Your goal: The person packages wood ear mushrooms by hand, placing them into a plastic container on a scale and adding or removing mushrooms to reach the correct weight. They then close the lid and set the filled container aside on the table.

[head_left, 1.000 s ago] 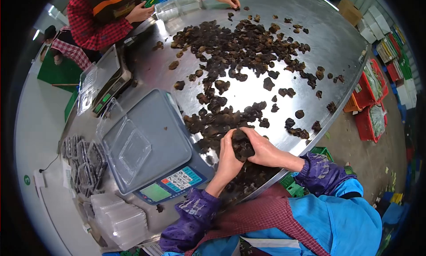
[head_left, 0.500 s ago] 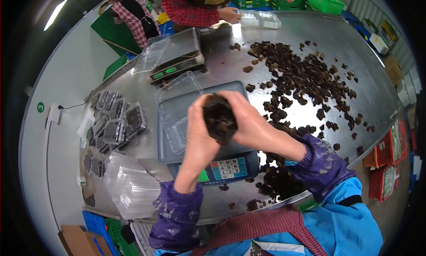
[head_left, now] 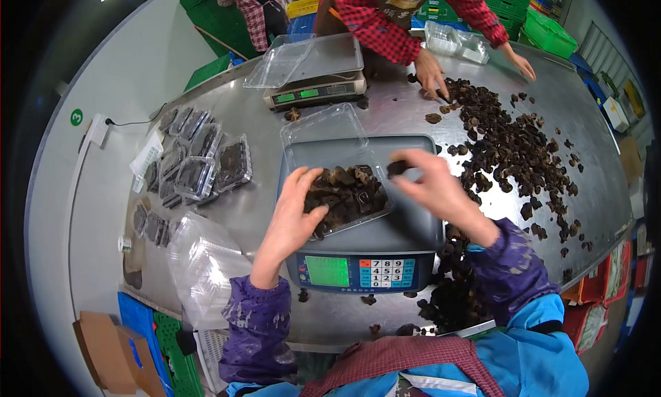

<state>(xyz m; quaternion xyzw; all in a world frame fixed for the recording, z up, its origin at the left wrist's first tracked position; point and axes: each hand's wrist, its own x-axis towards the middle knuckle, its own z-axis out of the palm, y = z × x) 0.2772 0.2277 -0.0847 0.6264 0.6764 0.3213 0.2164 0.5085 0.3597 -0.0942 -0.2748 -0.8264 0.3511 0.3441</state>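
Observation:
An open clear plastic clamshell box [head_left: 358,223] sits on the grey pan of a digital scale [head_left: 413,239], its lid [head_left: 323,129] tipped back. Dark brown wood ear mushrooms [head_left: 348,194] fill the base. At the box's left side, my left hand [head_left: 292,215] is open, fingers apart, with its thumb over the mushrooms. My right hand [head_left: 434,184] is closed, pinching one dark mushroom piece [head_left: 398,168] just off the box's right side. Below the pan, the display [head_left: 327,271] glows green.
Loose mushrooms [head_left: 509,135] spread across the metal table at the right. Filled boxes [head_left: 196,177] lie at the left, above stacked clear lids or boxes [head_left: 203,259]. Behind stands a second scale [head_left: 317,87]. Opposite, a co-worker's hand [head_left: 431,73] touches the mushrooms.
The clump of mushrooms held between both hands is now in the box. My hands have parted, the right one holding a single piece. The co-worker's hands moved from clear containers to the pile.

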